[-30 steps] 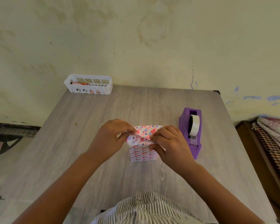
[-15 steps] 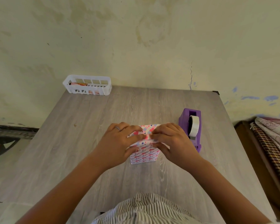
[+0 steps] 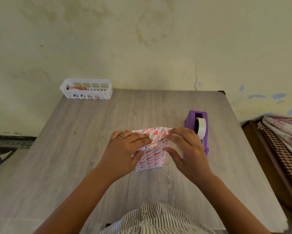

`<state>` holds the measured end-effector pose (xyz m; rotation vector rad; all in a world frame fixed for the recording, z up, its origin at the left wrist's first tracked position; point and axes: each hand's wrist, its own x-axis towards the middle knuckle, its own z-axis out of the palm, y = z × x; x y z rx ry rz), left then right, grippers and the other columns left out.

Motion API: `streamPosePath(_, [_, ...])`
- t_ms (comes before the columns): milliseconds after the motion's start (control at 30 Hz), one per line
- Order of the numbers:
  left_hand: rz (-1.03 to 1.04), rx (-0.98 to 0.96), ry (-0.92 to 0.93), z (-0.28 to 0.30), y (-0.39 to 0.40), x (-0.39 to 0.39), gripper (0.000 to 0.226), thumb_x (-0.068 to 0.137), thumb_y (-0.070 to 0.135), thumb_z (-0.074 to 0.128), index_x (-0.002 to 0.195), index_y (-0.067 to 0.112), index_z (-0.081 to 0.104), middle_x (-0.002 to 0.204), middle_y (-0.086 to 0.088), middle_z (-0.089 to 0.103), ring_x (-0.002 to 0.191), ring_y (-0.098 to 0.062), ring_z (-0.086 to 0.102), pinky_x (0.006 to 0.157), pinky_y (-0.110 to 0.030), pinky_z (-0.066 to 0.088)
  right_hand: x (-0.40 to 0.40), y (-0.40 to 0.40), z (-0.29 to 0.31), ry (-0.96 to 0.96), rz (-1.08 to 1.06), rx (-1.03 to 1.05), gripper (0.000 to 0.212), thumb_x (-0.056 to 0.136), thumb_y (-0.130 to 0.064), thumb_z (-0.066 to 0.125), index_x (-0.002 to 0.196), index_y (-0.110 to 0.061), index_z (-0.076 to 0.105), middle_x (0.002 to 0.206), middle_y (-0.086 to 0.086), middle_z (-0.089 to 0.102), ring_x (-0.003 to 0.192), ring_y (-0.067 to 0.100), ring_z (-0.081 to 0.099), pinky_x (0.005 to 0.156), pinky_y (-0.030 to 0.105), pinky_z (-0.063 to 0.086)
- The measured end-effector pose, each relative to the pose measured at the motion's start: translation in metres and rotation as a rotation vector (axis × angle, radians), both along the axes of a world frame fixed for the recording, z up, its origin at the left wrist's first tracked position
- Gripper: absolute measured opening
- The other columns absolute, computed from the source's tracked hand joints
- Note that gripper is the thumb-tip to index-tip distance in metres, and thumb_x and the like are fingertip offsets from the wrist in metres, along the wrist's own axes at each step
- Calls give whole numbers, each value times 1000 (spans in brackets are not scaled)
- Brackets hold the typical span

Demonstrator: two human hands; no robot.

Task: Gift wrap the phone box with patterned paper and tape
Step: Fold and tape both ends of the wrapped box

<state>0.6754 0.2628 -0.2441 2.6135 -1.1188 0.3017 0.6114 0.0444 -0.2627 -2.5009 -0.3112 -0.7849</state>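
The phone box [image 3: 150, 159] stands upright at the middle of the table, wrapped in white paper with pink, red and blue hearts. The folded paper flaps [image 3: 156, 133] lie across its top end. My left hand [image 3: 125, 149] lays straight fingers on the top from the left, its thumb against the front face. From the right, my right hand [image 3: 184, 147] presses its fingers on the same fold, with its thumb on the front face too. This hand looks blurred. A purple tape dispenser [image 3: 198, 127] with a roll of clear tape stands just right of the box, behind my right hand.
A white plastic basket [image 3: 86, 89] holding small packets sits at the table's far left corner by the wall. Folded checked and floral cloth [image 3: 283, 141] lies on a low surface beyond the grey wooden table's [image 3: 74, 149] right edge.
Both hands went from pinching the paper flaps at the top to lying flatter over them. The fold is now pressed down on the box's top end. The box has stayed in place.
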Motion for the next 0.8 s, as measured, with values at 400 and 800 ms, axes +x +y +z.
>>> streamPosePath(400, [58,21,-72,3,-11,-11,36,72,29,59,107,34,68,111,11,67,98,-15,64,85,-31,24,-5,-71,-37,773,-743,1053,19,90,-24,63,97,-7,63,97,16,63,76,21,56,67,38,48])
streamPosePath(800, [115,8,-33,2,-14,-15,35,69,29,60,102,34,70,106,12,68,94,-16,65,84,-30,23,14,-73,-26,748,-726,1615,11,87,0,60,78,-5,59,80,12,58,70,20,56,70,46,50])
